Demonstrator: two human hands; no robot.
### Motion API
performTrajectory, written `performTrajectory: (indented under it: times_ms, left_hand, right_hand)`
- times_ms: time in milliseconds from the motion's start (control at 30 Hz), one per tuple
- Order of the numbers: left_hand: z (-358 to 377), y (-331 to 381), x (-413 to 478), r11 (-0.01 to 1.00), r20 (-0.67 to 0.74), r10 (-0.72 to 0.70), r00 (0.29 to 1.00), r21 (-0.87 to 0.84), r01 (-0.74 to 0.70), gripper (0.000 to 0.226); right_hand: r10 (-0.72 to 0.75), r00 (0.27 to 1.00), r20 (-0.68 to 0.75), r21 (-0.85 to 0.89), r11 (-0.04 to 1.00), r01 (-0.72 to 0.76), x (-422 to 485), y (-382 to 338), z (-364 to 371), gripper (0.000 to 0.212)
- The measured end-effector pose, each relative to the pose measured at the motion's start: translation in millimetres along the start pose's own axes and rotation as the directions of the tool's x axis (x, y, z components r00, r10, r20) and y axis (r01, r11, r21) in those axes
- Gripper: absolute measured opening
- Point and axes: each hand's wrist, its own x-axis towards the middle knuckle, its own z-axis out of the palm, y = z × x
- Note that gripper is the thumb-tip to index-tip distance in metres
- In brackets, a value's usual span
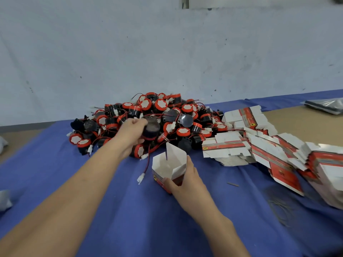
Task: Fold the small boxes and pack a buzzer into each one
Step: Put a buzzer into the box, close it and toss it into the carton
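A big pile of black-and-red buzzers (167,115) with red wires lies on the blue cloth. At the pile's near edge my left hand (131,134) grips one black buzzer (152,129). A red wire with a white plug (141,178) trails from the near edge of the pile down to the cloth. Just in front of the pile, my right hand (185,179) holds a folded small box (167,167), red and white, standing upright with its top flaps open and its inside empty.
Stacks of flat unfolded boxes (259,143) spread across the right side, up to the right edge. The blue cloth (120,210) covers the table; bare brown tabletop (300,123) shows far right. A grey wall stands behind. Thin rubber bands (280,206) lie at the right.
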Motion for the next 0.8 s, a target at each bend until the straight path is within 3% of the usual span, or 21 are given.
performTrajectory:
  times_ms: [67,167,267,333,400,467,600,667,800]
  left_hand:
    - [-13,19,-17,0.981,0.014,0.002,1.000,-0.195,0.000,0.016]
    - [-32,41,-48,0.910,-0.029,0.108,0.994,-0.399,-0.110,0.019]
    - [-53,42,-71,0.832,-0.128,0.190,0.973,-0.505,-0.229,0.024]
    - [-64,27,-85,0.813,-0.200,0.190,0.961,-0.517,-0.268,0.032]
    - [-68,9,-100,0.875,-0.320,0.219,0.922,-0.353,-0.330,0.034]
    - [-63,-7,-113,0.917,-0.358,0.370,0.857,-0.010,-0.400,0.038]
    - [-45,-34,-136,0.726,-0.131,0.661,0.739,0.363,-0.584,0.052]
    - [-39,-47,-143,0.664,-0.033,0.684,0.728,0.440,-0.604,0.060]
    - [-41,-52,-155,0.658,0.102,0.685,0.721,0.337,-0.673,0.061]
  right_hand:
    - [-0.012,1.000,-0.019,0.011,1.000,0.012,0,-2,2,0.089]
    - [0.004,1.000,0.004,0.007,1.000,-0.004,1,-2,1,0.085]
    - [0.032,0.999,0.009,0.025,0.999,-0.033,1,-6,-3,0.093]
    - [0.004,0.995,-0.105,0.052,0.999,0.001,-1,-16,-7,0.092]
    - [-0.135,0.953,-0.270,0.065,0.985,0.158,-5,-32,-11,0.075]
    - [-0.243,0.911,-0.333,0.120,0.947,0.297,-10,-51,-7,0.055]
    - [-0.273,0.954,-0.121,0.431,0.852,0.298,-22,-80,22,0.044]
    - [-0.268,0.959,-0.088,0.442,0.853,0.279,-22,-86,38,0.042]
    - [-0.224,0.970,-0.100,0.521,0.819,0.242,-18,-88,46,0.030]
